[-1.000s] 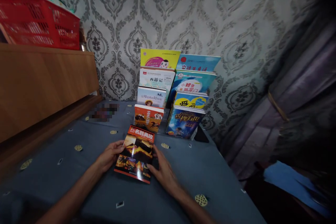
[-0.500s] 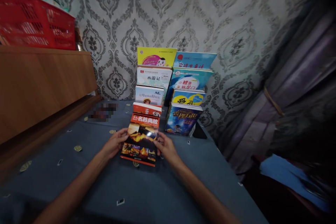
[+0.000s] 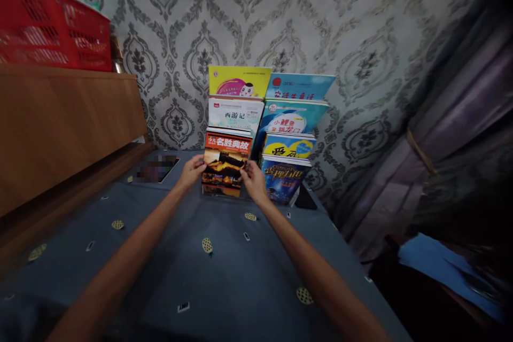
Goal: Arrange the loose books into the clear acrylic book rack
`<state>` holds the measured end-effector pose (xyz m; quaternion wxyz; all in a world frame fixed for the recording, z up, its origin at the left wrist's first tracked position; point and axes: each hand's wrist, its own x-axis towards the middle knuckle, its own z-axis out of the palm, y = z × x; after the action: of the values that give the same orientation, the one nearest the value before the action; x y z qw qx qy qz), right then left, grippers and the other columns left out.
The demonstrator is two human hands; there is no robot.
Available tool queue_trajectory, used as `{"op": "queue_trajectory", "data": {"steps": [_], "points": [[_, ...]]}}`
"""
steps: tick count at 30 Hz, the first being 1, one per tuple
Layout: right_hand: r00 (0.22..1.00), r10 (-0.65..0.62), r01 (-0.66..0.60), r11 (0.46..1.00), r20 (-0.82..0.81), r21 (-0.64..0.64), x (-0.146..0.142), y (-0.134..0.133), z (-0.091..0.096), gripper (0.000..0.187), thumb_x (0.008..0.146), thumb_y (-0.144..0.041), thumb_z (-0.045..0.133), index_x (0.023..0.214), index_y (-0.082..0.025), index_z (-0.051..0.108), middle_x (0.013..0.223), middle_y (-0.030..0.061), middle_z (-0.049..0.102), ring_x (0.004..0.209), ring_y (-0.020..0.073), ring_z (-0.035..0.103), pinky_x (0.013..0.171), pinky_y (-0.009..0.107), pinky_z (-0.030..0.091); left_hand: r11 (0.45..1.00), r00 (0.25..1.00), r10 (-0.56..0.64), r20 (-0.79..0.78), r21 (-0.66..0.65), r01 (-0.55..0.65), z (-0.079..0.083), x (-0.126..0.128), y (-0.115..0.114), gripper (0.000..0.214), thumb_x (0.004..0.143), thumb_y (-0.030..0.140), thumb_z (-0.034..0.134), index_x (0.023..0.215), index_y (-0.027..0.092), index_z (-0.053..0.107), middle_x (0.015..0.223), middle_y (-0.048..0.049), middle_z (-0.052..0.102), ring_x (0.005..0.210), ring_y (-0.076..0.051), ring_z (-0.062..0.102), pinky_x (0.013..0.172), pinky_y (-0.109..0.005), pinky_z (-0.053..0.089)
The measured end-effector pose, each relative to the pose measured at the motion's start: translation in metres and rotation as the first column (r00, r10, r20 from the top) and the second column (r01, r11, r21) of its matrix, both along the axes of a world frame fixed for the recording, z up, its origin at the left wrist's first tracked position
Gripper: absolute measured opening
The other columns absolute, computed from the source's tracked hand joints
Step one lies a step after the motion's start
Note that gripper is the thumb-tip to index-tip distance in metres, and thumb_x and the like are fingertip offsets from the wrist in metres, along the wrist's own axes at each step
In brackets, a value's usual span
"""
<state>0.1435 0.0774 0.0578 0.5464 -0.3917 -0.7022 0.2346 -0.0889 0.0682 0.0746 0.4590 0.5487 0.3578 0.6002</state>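
Both hands hold a red and orange book upright at the front of the left column of a stepped book display. My left hand grips its left edge and my right hand grips its right edge. Behind it in that column stand a white book and a yellow book. The right column holds a dark blue book, a yellow and blue book, and two light blue books behind them. The held book hides the lower books of the left column.
A blue-grey cloth with small dots covers the surface. A wooden headboard runs along the left with a red basket on top. A flat dark device lies near the headboard. Purple curtains hang on the right.
Both hands lifted the red and orange book off the cloth and carried it forward and upright against the front of the left column, covering the books there.
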Motion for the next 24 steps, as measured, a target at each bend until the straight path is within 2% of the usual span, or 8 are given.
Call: {"op": "queue_trajectory", "data": {"steps": [2, 5, 8, 11, 15, 20, 24], "points": [[0.997, -0.069, 0.065, 0.994, 0.047, 0.083, 0.000, 0.003, 0.006, 0.026, 0.090, -0.029, 0.047, 0.113, -0.018, 0.052, 0.091, 0.0064, 0.067, 0.069, 0.0186, 0.065, 0.067, 0.033, 0.054, 0.992, 0.996, 0.046, -0.071, 0.118, -0.037, 0.004, 0.002, 0.010, 0.040, 0.070, 0.029, 0.073, 0.106, 0.014, 0.064, 0.096, -0.0069, 0.073, 0.094, -0.023, 0.067, 0.086, -0.032, 0.051], [0.987, -0.136, 0.124, 0.983, 0.082, 0.138, 0.001, 0.002, 0.006, 0.025, 0.091, -0.029, 0.046, 0.114, -0.020, 0.051, 0.088, 0.0046, 0.065, 0.071, 0.0205, 0.065, 0.068, 0.034, 0.052, 0.949, 0.960, 0.191, -0.203, 0.287, -0.129, 0.004, 0.005, 0.015, 0.033, 0.078, 0.031, 0.064, 0.106, 0.015, 0.063, 0.100, -0.0071, 0.072, 0.097, -0.022, 0.066, 0.091, -0.033, 0.049], [0.986, -0.137, 0.123, 0.983, 0.099, 0.134, 0.003, -0.002, -0.003, 0.021, 0.091, -0.029, 0.046, 0.109, -0.021, 0.051, 0.084, 0.0038, 0.064, 0.072, 0.0218, 0.065, 0.067, 0.034, 0.051, 0.888, 0.859, 0.360, -0.365, 0.416, -0.195, -0.003, 0.007, 0.008, 0.026, 0.084, 0.027, 0.055, 0.108, 0.018, 0.062, 0.101, -0.0059, 0.070, 0.096, -0.020, 0.065, 0.087, -0.032, 0.050], [0.983, -0.137, 0.119, 0.982, 0.123, 0.147, 0.006, -0.004, -0.015, 0.016, 0.089, -0.027, 0.046, 0.104, -0.021, 0.051, 0.092, 0.0064, 0.064, 0.080, 0.0227, 0.064, 0.071, 0.035, 0.051, 0.839, 0.735, 0.483, -0.476, 0.493, -0.231, -0.011, 0.008, -0.002, 0.020, 0.085, 0.020, 0.051, 0.102, 0.019, 0.061, 0.097, -0.0059, 0.068, 0.091, -0.020, 0.063, 0.081, -0.031, 0.050], [0.956, -0.225, 0.194, 0.967, 0.188, 0.166, 0.009, -0.006, -0.026, 0.012, 0.086, -0.026, 0.046, 0.096, -0.021, 0.051, 0.093, 0.0078, 0.063, 0.086, 0.0236, 0.061, 0.078, 0.038, 0.050, 0.810, 0.621, 0.557, -0.551, 0.526, -0.259, -0.021, 0.010, -0.010, 0.013, 0.088, 0.019, 0.049, 0.099, 0.020, 0.056, 0.092, -0.0052, 0.064, 0.087, -0.020, 0.062, 0.081, -0.032, 0.049], [0.920, -0.314, 0.298, 0.949, 0.236, 0.099, 0.008, -0.011, -0.038, 0.012, 0.088, -0.029, 0.047, 0.098, -0.021, 0.048, 0.085, 0.0057, 0.063, 0.079, 0.0232, 0.059, 0.074, 0.036, 0.049, 0.812, 0.553, 0.582, -0.597, 0.465, -0.352, -0.037, 0.018, -0.012, 0.026, 0.089, 0.018, 0.051, 0.115, 0.019, 0.048, 0.096, -0.0067, 0.064, 0.089, -0.023, 0.063, 0.081, -0.034, 0.049], [0.908, -0.348, 0.339, 0.937, 0.233, 0.081, 0.006, -0.015, -0.047, 0.016, 0.091, -0.029, 0.044, 0.104, -0.020, 0.048, 0.090, 0.0077, 0.065, 0.082, 0.0240, 0.061, 0.075, 0.036, 0.049, 0.804, 0.509, 0.595, -0.622, 0.480, -0.353, -0.051, 0.025, -0.013, 0.025, 0.092, 0.018, 0.049, 0.117, 0.018, 0.046, 0.103, -0.0098, 0.063, 0.095, -0.025, 0.062, 0.084, -0.037, 0.050]]}}
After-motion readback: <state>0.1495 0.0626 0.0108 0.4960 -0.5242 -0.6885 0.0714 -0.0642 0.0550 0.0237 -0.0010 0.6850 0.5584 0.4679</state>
